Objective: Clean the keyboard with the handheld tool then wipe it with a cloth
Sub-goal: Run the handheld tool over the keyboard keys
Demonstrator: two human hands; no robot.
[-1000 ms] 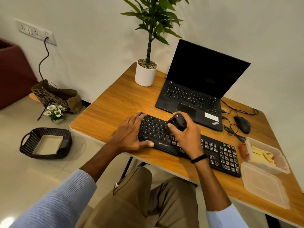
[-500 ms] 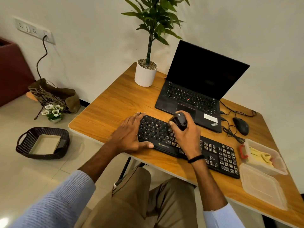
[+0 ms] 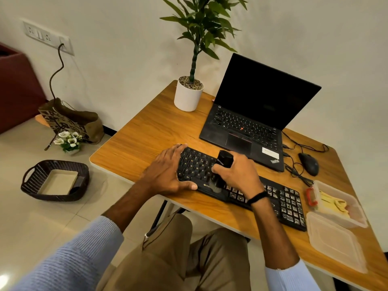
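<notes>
A black keyboard (image 3: 281, 203) lies slantwise on the wooden desk (image 3: 147, 139). My left hand (image 3: 168, 171) rests on the keyboard's left end, fingers spread over the top edge and thumb along the front edge. My right hand (image 3: 237, 175) grips a black handheld cleaning tool (image 3: 224, 159), held upright with its brush end down on the keys near the keyboard's middle. A yellow cloth (image 3: 333, 204) lies in an open clear plastic box (image 3: 344, 195) at the desk's right.
An open black laptop (image 3: 252, 114) stands behind the keyboard, with a white potted plant (image 3: 189, 95) to its left. A wired mouse (image 3: 308, 163) and cables lie right of the laptop. The box's lid (image 3: 336, 242) lies near the front right edge. A dark basket (image 3: 54, 181) sits on the floor.
My right hand has shifted the tool slightly toward the front of the keyboard, its brush now blurred over the keys. My left hand has stayed on the keyboard's left end.
</notes>
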